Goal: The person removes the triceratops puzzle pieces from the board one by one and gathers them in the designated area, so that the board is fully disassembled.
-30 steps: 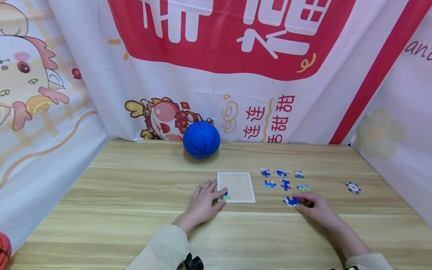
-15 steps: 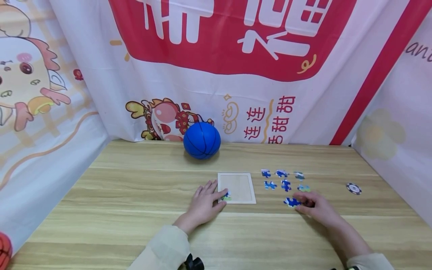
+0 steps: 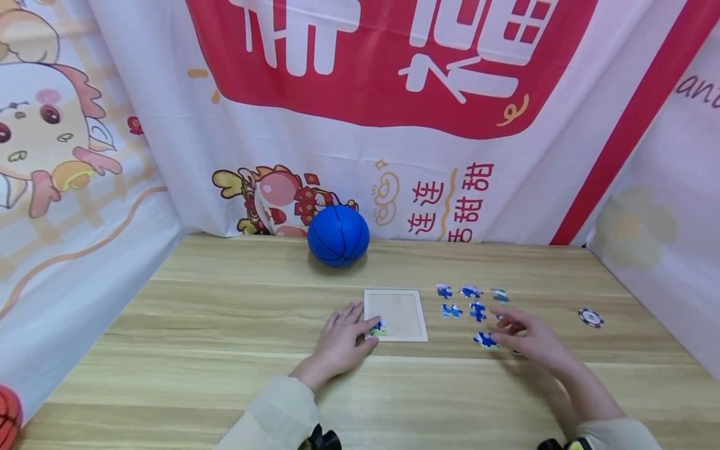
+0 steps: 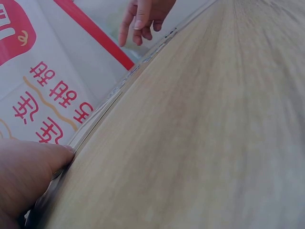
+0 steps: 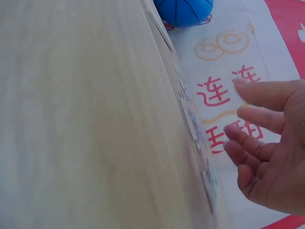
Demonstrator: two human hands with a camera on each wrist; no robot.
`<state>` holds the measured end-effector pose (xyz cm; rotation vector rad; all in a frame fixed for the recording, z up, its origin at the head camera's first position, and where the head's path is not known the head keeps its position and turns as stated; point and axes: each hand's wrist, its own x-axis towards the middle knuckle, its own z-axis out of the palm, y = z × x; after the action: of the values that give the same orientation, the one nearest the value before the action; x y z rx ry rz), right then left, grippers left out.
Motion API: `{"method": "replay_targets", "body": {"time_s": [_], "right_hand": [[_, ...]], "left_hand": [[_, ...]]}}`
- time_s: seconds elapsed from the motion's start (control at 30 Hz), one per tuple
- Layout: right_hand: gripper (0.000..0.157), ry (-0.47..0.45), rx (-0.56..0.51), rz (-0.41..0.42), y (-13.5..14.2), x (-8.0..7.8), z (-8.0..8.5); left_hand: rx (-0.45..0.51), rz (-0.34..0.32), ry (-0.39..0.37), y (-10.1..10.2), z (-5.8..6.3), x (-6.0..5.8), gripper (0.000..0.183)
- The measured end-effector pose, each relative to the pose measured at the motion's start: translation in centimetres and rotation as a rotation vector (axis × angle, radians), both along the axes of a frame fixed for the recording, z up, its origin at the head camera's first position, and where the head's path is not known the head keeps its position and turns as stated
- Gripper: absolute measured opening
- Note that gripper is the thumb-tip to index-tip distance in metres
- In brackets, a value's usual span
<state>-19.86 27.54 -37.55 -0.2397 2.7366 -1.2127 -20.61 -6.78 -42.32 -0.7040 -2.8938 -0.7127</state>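
In the head view my left hand [image 3: 339,337] lies at the left edge of a square puzzle frame [image 3: 405,339]. Its fingers are extended, with the index fingertip on a green-and-blue jigsaw piece [image 3: 381,327] in the frame's lower left corner. My right hand [image 3: 531,340] hovers above the loose pieces, beside a blue jigsaw piece [image 3: 485,339]. The right wrist view shows that hand [image 5: 276,138] with loosely bent fingers and nothing between them. It partly covers another piece [image 3: 515,352] beneath it. Further pieces, such as a blue one [image 3: 477,311], lie in rows behind.
A blue ball [image 3: 338,235] sits at the table's back edge, against a printed cloth [image 3: 360,144]. To the right lies a round black-and-white chip [image 3: 591,317]. Part of a red ball [image 3: 8,415] shows at the lower left.
My right hand has risen off the pieces at the lower right and its fingers have spread apart, uncovering part of a piece below. The left hand stays in place; the head view shifts slightly.
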Motion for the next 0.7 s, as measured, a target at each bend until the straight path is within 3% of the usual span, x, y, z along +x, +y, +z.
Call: {"method": "replay_targets", "body": {"time_s": [0.17, 0.43, 0.7], "right_hand": [[0.054, 0.031, 0.0, 0.012, -1.7, -0.5, 0.4], [0.044, 0.12, -0.081, 0.141, -7.2, -1.7, 0.3], [0.04, 0.052, -0.109, 0.198, -12.1, -2.5, -0.8]], "left_hand": [[0.021, -0.001, 0.002, -0.1, -0.1, 0.0, 0.044], [0.093, 0.012, -0.006, -0.7, 0.1, -0.4, 0.047], [0.04, 0.036, -0.004, -1.6, 0.0, -1.1, 0.047]]}}
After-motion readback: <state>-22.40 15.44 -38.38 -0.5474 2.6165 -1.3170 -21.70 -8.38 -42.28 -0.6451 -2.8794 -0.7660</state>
